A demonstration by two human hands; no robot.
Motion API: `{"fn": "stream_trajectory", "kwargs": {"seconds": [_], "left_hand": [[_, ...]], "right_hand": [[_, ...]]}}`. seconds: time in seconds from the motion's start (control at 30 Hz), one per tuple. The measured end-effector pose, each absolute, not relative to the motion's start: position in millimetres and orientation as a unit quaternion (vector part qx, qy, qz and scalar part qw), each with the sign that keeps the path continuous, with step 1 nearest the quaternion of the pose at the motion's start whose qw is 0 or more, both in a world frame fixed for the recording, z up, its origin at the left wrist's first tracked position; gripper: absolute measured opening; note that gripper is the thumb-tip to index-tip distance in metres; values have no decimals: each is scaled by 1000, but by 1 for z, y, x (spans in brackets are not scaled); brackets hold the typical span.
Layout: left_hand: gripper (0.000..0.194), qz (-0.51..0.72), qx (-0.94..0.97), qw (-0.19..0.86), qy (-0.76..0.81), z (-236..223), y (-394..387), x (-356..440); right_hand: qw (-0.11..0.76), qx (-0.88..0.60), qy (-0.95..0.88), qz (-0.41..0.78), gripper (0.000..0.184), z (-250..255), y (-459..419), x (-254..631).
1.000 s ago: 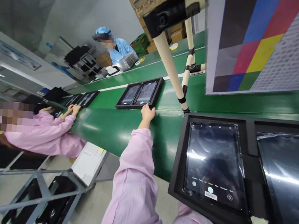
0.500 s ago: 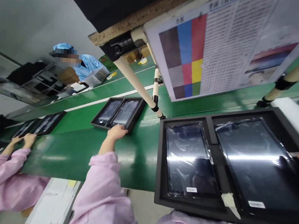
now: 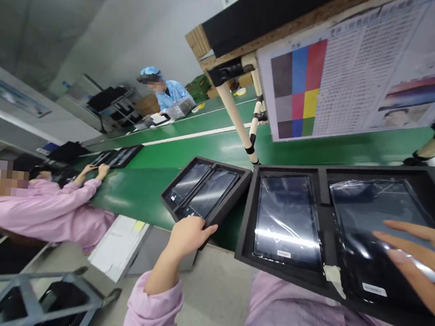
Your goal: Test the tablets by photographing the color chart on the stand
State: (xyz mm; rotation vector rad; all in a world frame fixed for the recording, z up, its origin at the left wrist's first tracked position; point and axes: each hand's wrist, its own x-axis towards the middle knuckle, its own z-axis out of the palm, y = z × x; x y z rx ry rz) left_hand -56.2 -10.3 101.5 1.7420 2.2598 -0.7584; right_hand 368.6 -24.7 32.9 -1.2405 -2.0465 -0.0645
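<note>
My left hand (image 3: 188, 237) is closed on the near edge of a black foam tray (image 3: 230, 200), fingers inside the rim and thumb outside. In that tray lie two dark tablets (image 3: 212, 193) side by side, with small white labels. Directly before me is a second black foam tray (image 3: 322, 238). A smaller tablet (image 3: 287, 215) in clear film fills its left recess, a larger tablet (image 3: 372, 217) its right one. Over the larger tablet my right hand (image 3: 419, 251) has its fingers stretched and apart; whether they touch the film I cannot tell.
Both trays are at a green conveyor table (image 3: 143, 187). A cream pipe post (image 3: 237, 116) and a hanging colour chart (image 3: 323, 91) stand behind them. At left, a person in pink (image 3: 57, 205) handles another black tray (image 3: 126, 156). Across the line sits a person in blue (image 3: 172, 95).
My left hand has drawn the smaller tray nearer, beside the large one, and turned it. My right hand has come further in over the larger tablet. The view has shifted left.
</note>
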Motion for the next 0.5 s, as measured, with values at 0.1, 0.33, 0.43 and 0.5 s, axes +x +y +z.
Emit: {"fn": "stream_trajectory", "kwargs": {"seconds": [0.1,0.33,0.43,0.5], "left_hand": [[54,-236,601,82,759,119,-18,-37],[56,-220,638,96,732,129,-31,1],[59,-201,654,96,723,126,-47,17],[58,-180,685,106,698,119,-61,32]], "right_hand": [[363,-388,-847,11,29,55,-23,321],[159,-373,-801,440,70,53,-34,237],[178,-367,-643,648,95,52,-34,201],[224,-381,-524,728,104,50,-34,180]]}}
